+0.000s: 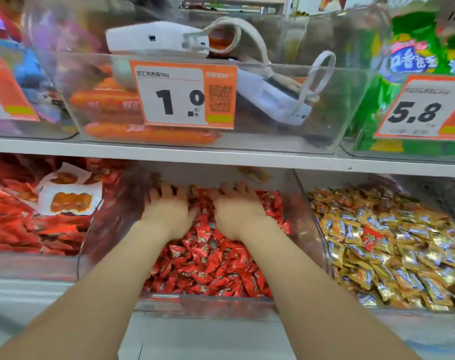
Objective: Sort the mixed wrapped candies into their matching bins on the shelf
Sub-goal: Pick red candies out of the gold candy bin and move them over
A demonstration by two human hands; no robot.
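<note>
Both my hands reach deep into the clear middle bin (322,237) on the lower shelf, which is full of red wrapped candies (211,261). My left hand (169,211) lies palm down on the candy pile, fingers spread toward the back. My right hand (238,211) lies beside it the same way, fingers spread on the candies. Neither hand visibly holds a candy; their fingertips are blurred. The bin to the right holds gold and blue wrapped candies (392,253), and one red candy (372,236) lies among them.
The left bin holds red packets (18,224) and white-edged snack packs (68,198). The upper shelf edge (221,154) hangs just above my hands. Above it stand clear bins with orange sausages (143,133), white devices (270,97), green bags (413,55) and price tags (185,94).
</note>
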